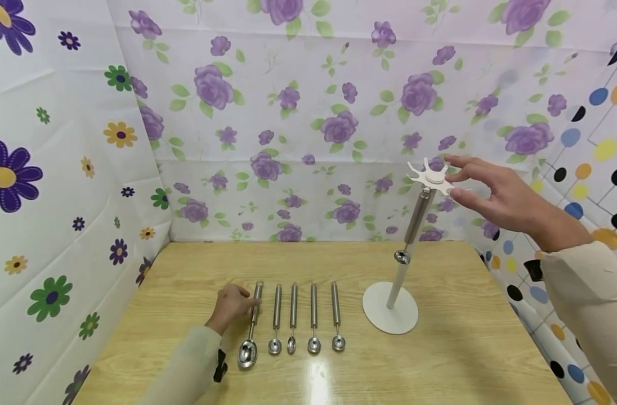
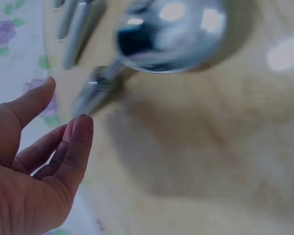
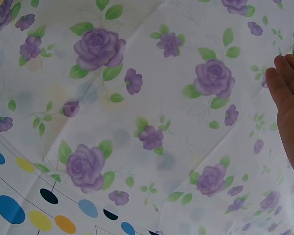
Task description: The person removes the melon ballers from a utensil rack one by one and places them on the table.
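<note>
Several steel scoops lie in a row on the wooden table, bowls toward me. My left hand rests beside the handle of the largest scoop at the row's left end. In the left wrist view its fingers are relaxed and apart, clear of that scoop. A white stand carries a star-shaped top, and one scoop hangs from it. My right hand is at the star's right edge with straight fingers; contact is unclear. The right wrist view shows only fingertips.
Floral cloth walls close off the back and left, and a dotted cloth hangs on the right. The smaller scoops lie close together between the left hand and the stand's round base.
</note>
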`<state>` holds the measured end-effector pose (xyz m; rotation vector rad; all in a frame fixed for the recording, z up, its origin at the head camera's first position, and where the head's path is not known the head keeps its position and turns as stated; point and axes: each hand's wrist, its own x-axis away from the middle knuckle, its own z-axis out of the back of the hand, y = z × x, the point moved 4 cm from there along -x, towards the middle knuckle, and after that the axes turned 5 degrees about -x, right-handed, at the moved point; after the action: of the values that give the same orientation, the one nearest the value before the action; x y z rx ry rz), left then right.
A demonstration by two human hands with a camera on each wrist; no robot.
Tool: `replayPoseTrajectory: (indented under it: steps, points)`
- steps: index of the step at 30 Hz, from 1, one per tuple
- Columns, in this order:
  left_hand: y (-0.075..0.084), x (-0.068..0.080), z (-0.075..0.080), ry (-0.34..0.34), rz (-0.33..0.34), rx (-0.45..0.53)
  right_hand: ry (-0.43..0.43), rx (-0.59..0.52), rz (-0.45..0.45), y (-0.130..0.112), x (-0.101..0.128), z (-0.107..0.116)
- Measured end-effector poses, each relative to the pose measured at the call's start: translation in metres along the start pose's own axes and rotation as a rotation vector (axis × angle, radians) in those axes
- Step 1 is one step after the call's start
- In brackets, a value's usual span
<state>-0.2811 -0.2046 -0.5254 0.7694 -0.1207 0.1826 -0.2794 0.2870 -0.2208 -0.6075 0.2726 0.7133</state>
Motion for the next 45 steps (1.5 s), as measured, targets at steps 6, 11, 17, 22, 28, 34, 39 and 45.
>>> replayPoseTrajectory:
  steps: [6, 11, 17, 22, 28, 34, 39, 45]
  points:
    - [0.044, -0.004, 0.011, -0.001, -0.099, -0.045, 0.001, 0.015, 0.011, -0.001, -0.002, 0.002]
    - [0.081, -0.005, 0.014, -0.004, -0.142, 0.0, -0.008, 0.006, 0.01, -0.002, -0.004, 0.001]
    - [0.116, -0.005, 0.015, -0.012, -0.184, 0.042, -0.008, -0.004, -0.009, -0.001, -0.004, 0.0]
    - [0.142, -0.003, 0.016, -0.032, -0.219, 0.076, -0.002, 0.001, -0.009, -0.002, -0.005, 0.001]
    - [0.177, 0.0, 0.013, -0.08, -0.278, 0.115, 0.006, -0.007, -0.008, -0.002, -0.004, 0.002]
    - [0.217, 0.01, 0.002, -0.16, -0.343, 0.151, 0.019, -0.003, 0.006, 0.0, -0.003, 0.003]
    - [0.254, 0.024, -0.012, -0.218, -0.401, 0.217, 0.02, -0.019, -0.007, 0.002, -0.001, 0.003]
    - [0.289, 0.042, -0.031, -0.268, -0.51, 0.296, 0.021, -0.032, -0.016, 0.003, 0.001, -0.001]
